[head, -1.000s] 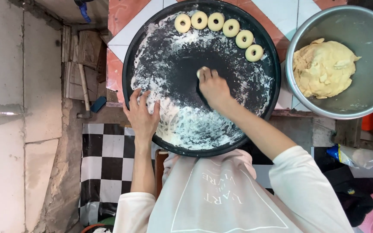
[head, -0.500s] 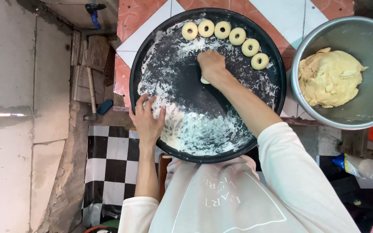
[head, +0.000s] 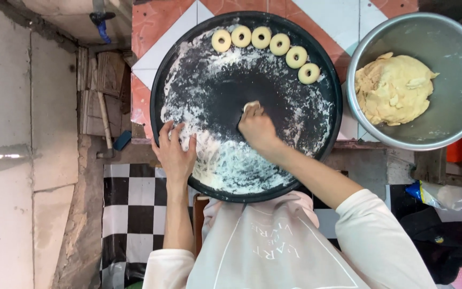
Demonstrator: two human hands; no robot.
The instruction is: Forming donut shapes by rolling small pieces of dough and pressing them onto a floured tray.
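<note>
A big round black tray [head: 322, 115] fills the middle of the scene, resting on a red and white tiled counter [head: 151, 48]. White flour [head: 231, 160] is smeared over most of its surface, thickest at the near side and along the left, with a bare dark patch in the centre.

To the right, just beside the tray, stands a metal bowl [head: 455, 69] holding a large lump of yellow dough [head: 394, 88].

Below the counter, on the left and near side, a black and white checked floor [head: 129, 214] shows. The person's pale apron [head: 268, 246] covers the near middle of the view.

The left hand [head: 176, 152] lies flat on the tray's near-left rim, fingers spread wide, palm down, holding nothing. The right hand [head: 258, 128] is in the middle of the tray, fingers curled narrow and pressed down on a small pale piece of dough [head: 250, 105] that peeks out at the fingertips; how much of it lies under the hand cannot be told.

Along the far rim of the tray six small dough rings [head: 279, 44] sit in a curved row, each just beside the next, running from the far middle toward the right. They lie well apart from both hands.
</note>
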